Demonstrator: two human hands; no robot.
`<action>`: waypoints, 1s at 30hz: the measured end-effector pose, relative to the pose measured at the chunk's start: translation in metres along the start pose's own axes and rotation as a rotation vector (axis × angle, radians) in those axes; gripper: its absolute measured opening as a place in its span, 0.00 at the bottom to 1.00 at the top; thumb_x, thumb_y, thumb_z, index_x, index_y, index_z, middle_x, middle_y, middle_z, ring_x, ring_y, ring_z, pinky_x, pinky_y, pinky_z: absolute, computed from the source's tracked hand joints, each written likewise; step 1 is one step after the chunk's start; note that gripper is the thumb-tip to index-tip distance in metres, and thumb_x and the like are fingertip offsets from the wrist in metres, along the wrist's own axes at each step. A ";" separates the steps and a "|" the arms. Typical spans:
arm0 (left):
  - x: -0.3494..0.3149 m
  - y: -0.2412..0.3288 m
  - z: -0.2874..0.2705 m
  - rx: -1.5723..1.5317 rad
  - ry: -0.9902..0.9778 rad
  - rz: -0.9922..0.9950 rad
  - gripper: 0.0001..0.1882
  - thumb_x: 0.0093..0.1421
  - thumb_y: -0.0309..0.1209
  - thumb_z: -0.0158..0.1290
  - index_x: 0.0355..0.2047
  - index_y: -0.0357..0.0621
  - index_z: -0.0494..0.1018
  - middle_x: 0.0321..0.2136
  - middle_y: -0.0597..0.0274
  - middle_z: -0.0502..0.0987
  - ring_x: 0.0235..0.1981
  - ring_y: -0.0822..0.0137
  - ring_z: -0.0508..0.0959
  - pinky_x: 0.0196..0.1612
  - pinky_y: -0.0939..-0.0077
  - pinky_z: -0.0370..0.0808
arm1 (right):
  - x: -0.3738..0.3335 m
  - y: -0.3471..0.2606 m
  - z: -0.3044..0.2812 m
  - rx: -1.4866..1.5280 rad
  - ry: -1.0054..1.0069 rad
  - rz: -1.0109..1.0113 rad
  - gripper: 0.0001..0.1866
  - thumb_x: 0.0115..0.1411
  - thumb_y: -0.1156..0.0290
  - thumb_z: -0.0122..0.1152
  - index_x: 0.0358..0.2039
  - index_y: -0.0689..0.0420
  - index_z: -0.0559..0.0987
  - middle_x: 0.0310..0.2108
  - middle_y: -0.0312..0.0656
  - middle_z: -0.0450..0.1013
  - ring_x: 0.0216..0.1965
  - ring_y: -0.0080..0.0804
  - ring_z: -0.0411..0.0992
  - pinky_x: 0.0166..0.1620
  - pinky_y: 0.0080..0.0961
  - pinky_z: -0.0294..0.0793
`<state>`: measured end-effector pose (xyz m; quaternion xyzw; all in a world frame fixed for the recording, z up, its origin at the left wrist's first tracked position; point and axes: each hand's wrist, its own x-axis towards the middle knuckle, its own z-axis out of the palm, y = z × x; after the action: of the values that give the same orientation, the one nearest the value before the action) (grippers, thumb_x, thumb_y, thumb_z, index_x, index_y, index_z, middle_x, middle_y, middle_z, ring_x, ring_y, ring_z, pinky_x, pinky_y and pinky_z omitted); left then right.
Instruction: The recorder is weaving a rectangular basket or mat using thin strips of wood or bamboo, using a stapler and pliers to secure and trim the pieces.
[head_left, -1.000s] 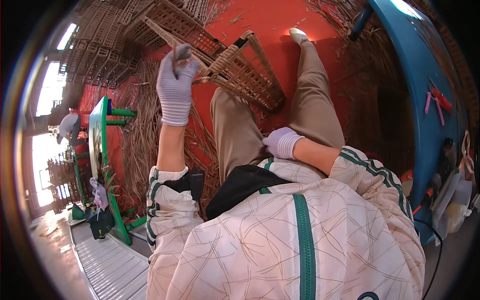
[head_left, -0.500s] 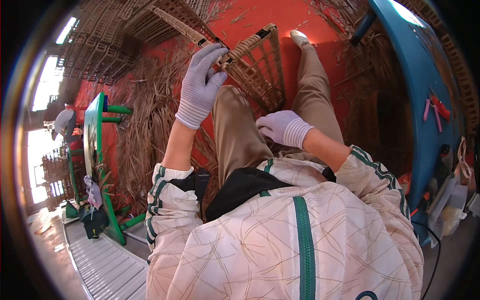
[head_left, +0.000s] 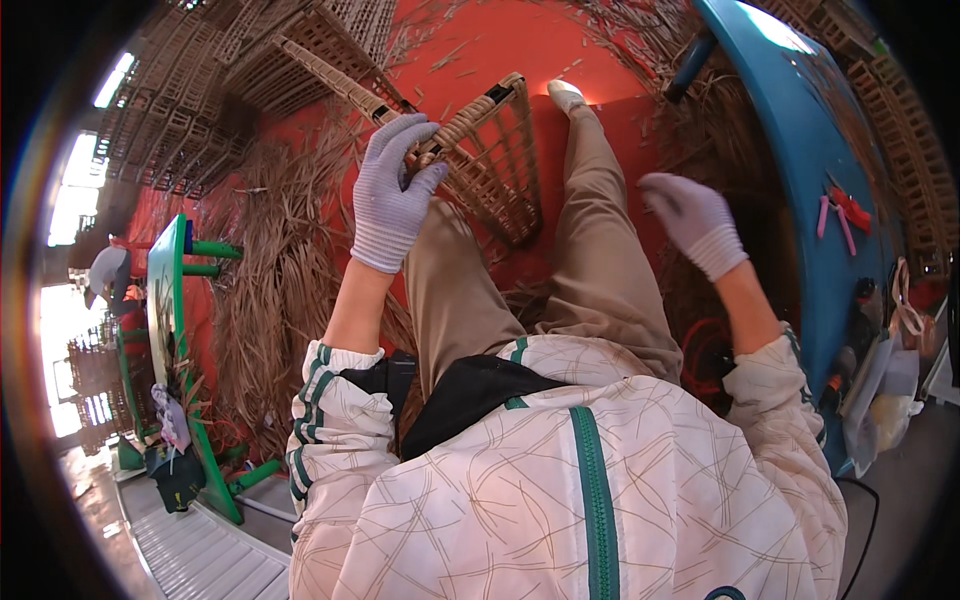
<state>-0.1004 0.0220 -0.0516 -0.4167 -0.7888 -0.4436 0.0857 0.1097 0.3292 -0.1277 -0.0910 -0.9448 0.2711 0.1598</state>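
A woven wicker basket (head_left: 503, 190) with a wrapped rim and open lattice sides stands tilted between my knees. My left hand (head_left: 388, 205), in a thin striped grey-white glove, closes its fingers and thumb round a corner of the basket's rim. My right hand (head_left: 697, 225), gloved the same way, hangs in the air right of my right thigh, apart from the basket. Its fingers stretch loosely to the left, slightly blurred, and nothing shows in them.
Dry brown plant strips (head_left: 275, 260) lie heaped on the red floor (head_left: 470, 50) at the left. Stacked woven baskets (head_left: 165, 115) fill the far left. A blue table (head_left: 800, 130) at the right bears pink-and-red hand tools (head_left: 848, 215). A green-framed table (head_left: 178, 290) stands left.
My right hand has left the basket area by my lap and swung right, out over the floor beside my thigh. My left hand keeps hold of the rim.
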 end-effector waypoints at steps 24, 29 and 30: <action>-0.002 -0.006 0.007 -0.009 0.102 0.081 0.20 0.52 0.18 0.62 0.47 0.39 0.76 0.51 0.56 0.74 0.52 0.61 0.75 0.56 0.70 0.73 | -0.129 0.178 -0.107 -0.818 0.467 0.679 0.17 0.63 0.58 0.55 0.51 0.44 0.79 0.44 0.43 0.77 0.46 0.48 0.74 0.50 0.42 0.72; 0.000 -0.001 0.005 0.022 0.109 0.145 0.20 0.52 0.19 0.61 0.47 0.39 0.77 0.49 0.54 0.77 0.53 0.57 0.75 0.57 0.66 0.70 | -0.136 0.158 -0.109 -0.787 0.654 0.363 0.11 0.62 0.62 0.56 0.42 0.49 0.81 0.36 0.46 0.77 0.36 0.52 0.73 0.43 0.47 0.71; 0.001 -0.013 0.003 0.066 0.110 0.169 0.20 0.52 0.19 0.61 0.47 0.37 0.77 0.49 0.54 0.77 0.53 0.57 0.75 0.57 0.66 0.70 | -0.128 0.155 -0.105 -0.782 0.647 0.435 0.09 0.61 0.65 0.56 0.40 0.50 0.81 0.34 0.48 0.77 0.36 0.52 0.73 0.41 0.48 0.70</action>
<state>-0.1095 0.0214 -0.0611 -0.4536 -0.7593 -0.4306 0.1796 0.2792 0.4767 -0.1603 -0.4155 -0.8372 -0.1149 0.3366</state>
